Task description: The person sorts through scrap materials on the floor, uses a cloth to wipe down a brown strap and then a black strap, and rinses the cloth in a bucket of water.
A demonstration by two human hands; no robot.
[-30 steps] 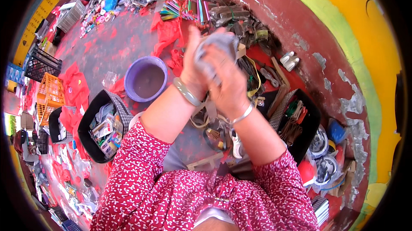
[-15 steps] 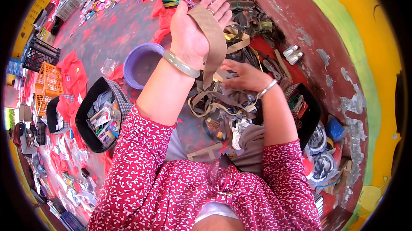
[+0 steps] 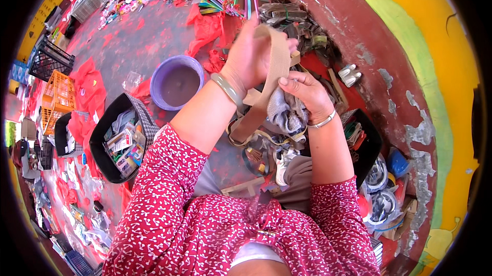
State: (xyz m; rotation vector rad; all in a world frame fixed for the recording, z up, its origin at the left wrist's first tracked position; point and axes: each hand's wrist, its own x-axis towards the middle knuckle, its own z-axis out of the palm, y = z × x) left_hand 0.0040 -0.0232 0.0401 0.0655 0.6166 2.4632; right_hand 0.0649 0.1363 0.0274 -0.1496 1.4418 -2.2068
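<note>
A tan webbing strap [image 3: 281, 55] loops over my left hand [image 3: 251, 58], between its thumb and fingers, and hangs down in front of me. My right hand [image 3: 310, 94] is closed beside it, with its thumb against the strap's edge. A bundled grey, woven-looking cloth [image 3: 287, 112] hangs just below the right hand's fingers; whether they grip it too is hidden. More of the tan strapping and some thin yellowish bands [image 3: 243, 135] lie in a tangle below my hands.
A purple bucket [image 3: 201, 78] stands left of my hands. Black baskets of small goods [image 3: 95, 145] [image 3: 376, 142] flank me. An orange crate [image 3: 60, 94] is farther left. Dark bundles [image 3: 287, 12] and red plastic sheeting [image 3: 205, 32] lie ahead, beside the peeling wall [image 3: 366, 55].
My left hand has come down and right, turning from palm-up with the strap across it. My right hand has risen to the strap, and the grey cloth now shows beneath it.
</note>
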